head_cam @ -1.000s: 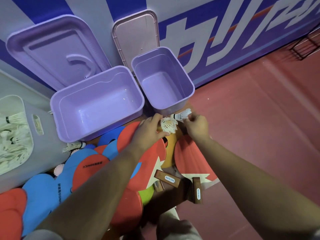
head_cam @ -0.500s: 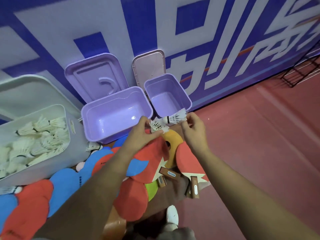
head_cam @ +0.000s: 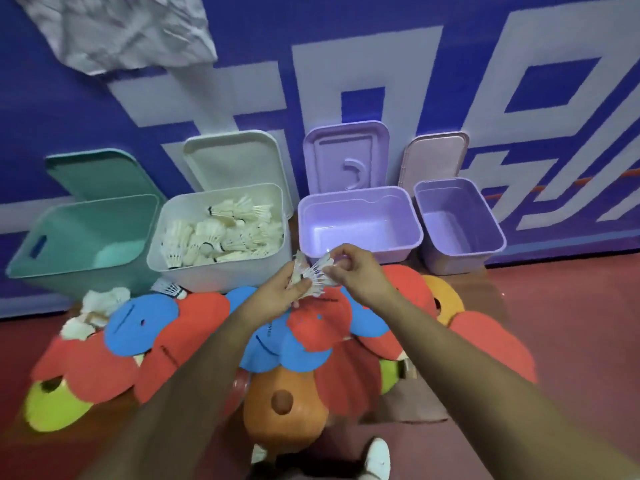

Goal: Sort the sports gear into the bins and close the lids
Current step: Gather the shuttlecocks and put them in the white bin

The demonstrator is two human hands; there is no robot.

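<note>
Your left hand (head_cam: 277, 297) grips a bunch of shuttlecocks (head_cam: 304, 271) with curled fingers. Your right hand (head_cam: 356, 277) pinches the feathers of one shuttlecock in that bunch. The bunch is held above the paddles (head_cam: 194, 317), just in front of the gap between the white bin (head_cam: 221, 277) and the large purple bin (head_cam: 398, 249). The white bin contains many more shuttlecocks. The lids (head_cam: 235, 161) stand open against the wall.
</note>
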